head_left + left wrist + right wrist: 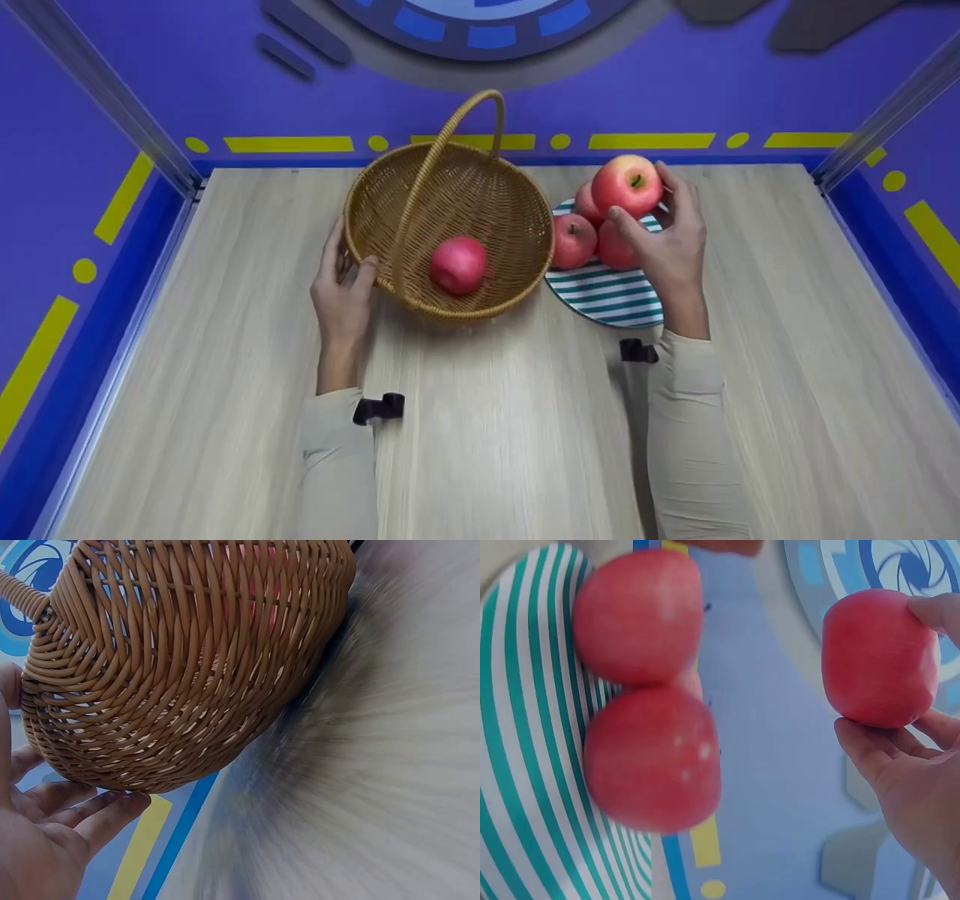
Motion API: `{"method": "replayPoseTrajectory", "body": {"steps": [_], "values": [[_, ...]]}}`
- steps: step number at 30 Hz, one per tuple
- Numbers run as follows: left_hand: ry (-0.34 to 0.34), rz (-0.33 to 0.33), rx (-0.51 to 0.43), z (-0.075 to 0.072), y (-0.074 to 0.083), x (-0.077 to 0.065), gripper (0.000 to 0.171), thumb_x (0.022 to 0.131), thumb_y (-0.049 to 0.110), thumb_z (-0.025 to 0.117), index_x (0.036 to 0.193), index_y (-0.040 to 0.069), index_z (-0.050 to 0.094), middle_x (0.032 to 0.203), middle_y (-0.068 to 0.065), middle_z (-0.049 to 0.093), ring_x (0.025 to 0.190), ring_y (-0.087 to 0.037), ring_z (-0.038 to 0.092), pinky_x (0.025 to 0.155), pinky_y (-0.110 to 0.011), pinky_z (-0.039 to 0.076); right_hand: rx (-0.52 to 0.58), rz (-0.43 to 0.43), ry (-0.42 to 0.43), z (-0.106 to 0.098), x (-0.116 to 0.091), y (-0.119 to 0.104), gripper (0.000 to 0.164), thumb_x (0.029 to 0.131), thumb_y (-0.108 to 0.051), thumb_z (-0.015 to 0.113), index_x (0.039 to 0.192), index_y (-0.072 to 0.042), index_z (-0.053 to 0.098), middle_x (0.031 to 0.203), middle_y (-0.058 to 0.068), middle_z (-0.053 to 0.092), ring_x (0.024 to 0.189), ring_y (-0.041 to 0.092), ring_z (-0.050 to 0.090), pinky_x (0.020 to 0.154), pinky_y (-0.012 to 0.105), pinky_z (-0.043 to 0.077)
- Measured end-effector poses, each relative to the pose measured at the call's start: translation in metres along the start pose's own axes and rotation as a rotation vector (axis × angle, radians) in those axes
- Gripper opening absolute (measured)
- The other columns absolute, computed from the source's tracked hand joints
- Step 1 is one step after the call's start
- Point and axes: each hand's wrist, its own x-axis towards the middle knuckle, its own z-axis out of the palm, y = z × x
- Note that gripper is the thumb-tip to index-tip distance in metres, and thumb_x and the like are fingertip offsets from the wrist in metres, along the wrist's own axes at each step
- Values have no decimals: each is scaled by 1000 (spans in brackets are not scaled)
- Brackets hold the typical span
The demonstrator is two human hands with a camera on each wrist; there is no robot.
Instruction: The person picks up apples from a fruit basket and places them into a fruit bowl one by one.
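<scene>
A brown wicker basket [517, 300] with a tall arched handle stands on the table, and one red apple [458, 265] lies inside it. My left hand [341, 296] grips its left side, thumb at the rim and fingers along the outer weave [150, 690]. Over the plate at the right, my right hand [673, 238] pinches a red and yellow apple [627, 186] between thumb and fingers. In the right wrist view this held apple [880, 658] is apart from the others. Below it, several red apples [573, 241] sit close together on a green-and-white striped plate [607, 296].
The wooden table [487, 427] ends at a blue back wall [292, 112] with yellow marks. Blue side panels stand at left and right. The plate lies right beside the basket's right edge. Black wrist cameras [379, 408] jut from both sleeves.
</scene>
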Motion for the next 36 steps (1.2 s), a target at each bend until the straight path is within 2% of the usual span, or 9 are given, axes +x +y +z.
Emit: {"method": "replayPoseTrajectory", "body": {"steps": [9, 15, 23, 27, 36], "values": [[21, -8, 0, 0, 1, 1, 67, 97, 12, 67, 162, 16, 48, 154, -12, 55, 137, -29, 57, 114, -35, 47, -49, 92, 51, -23, 4, 9, 81, 88, -14, 87, 157, -4, 46, 149, 8, 51, 137, 22, 51, 112, 31, 49], [13, -15, 2, -2, 0, 0, 67, 98, 13, 67, 162, 17, 48, 156, -11, 54, 139, -29, 56, 115, -37, 46, -61, 126, 73, -35, 4, 19, 81, 89, -15, 87, 158, -5, 46, 151, 9, 49, 137, 23, 52, 113, 31, 48], [16, -4, -4, -2, -1, 0, 67, 98, 14, 67, 162, 17, 48, 156, -9, 53, 140, -28, 55, 116, -41, 45, -131, 208, 83, -43, 3, 29, 84, 90, -21, 87, 161, -11, 42, 156, 6, 46, 140, 22, 48, 114, 32, 47], [10, 6, -3, -1, -1, -1, 68, 98, 15, 67, 163, 16, 46, 155, -13, 55, 139, -30, 56, 116, -43, 45, -170, 277, 87, -46, 3, 34, 87, 91, -24, 86, 163, -13, 38, 158, 5, 44, 142, 22, 46, 114, 32, 46], [3, 0, -4, 1, 2, -2, 68, 98, 15, 67, 163, 16, 46, 156, -10, 54, 140, -29, 55, 116, -38, 45, -185, 387, 94, -52, 1, 49, 89, 93, -29, 84, 165, -13, 34, 163, 5, 40, 145, 22, 43, 116, 29, 43]]}}
